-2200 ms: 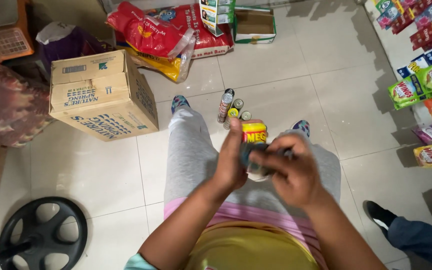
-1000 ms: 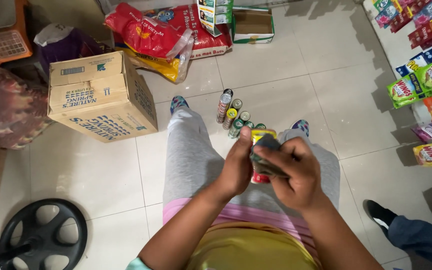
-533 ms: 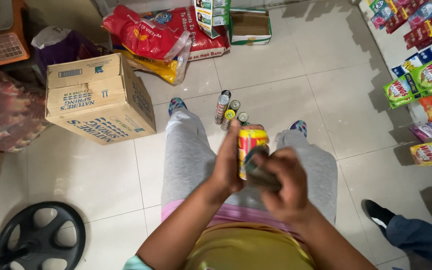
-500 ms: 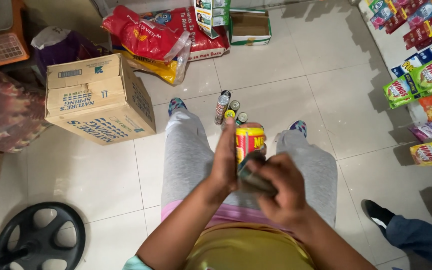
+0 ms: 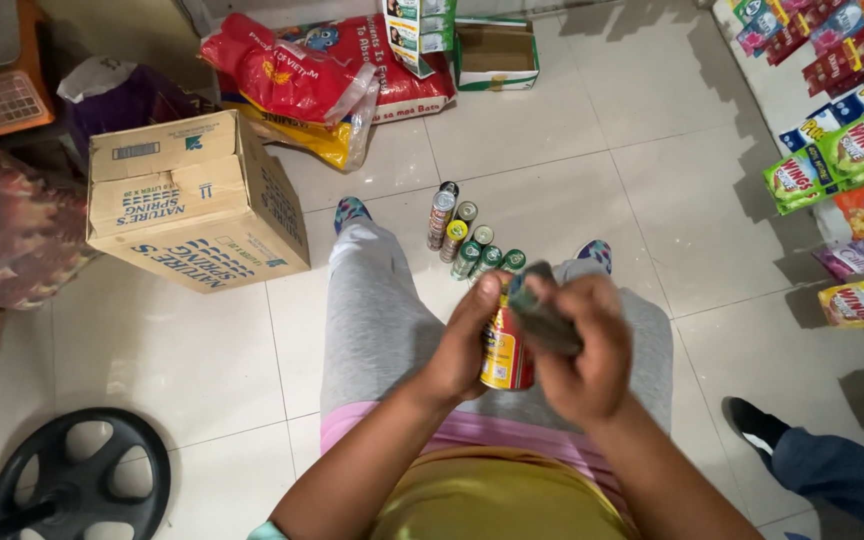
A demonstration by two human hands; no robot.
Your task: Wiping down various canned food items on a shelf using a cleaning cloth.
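1. While the person sits on the floor [image 5: 572,150], the left hand [image 5: 467,345] grips a can [image 5: 507,355], red and yellow, upright over the lap.
2. Right hand [image 5: 577,350] is closed round a dark cloth [image 5: 542,315], pressing it on the can's top.
3. At twelve o'clock from the hands, a cluster of small cans [image 5: 467,235] lies between the feet.
4. Cardboard box [image 5: 197,200] sits at ten o'clock, red sacks [image 5: 302,75] beyond it at eleven.
5. Snack packets [image 5: 852,170] hang at two o'clock.
6. Another person's shoe [image 5: 752,425] shows at four o'clock.
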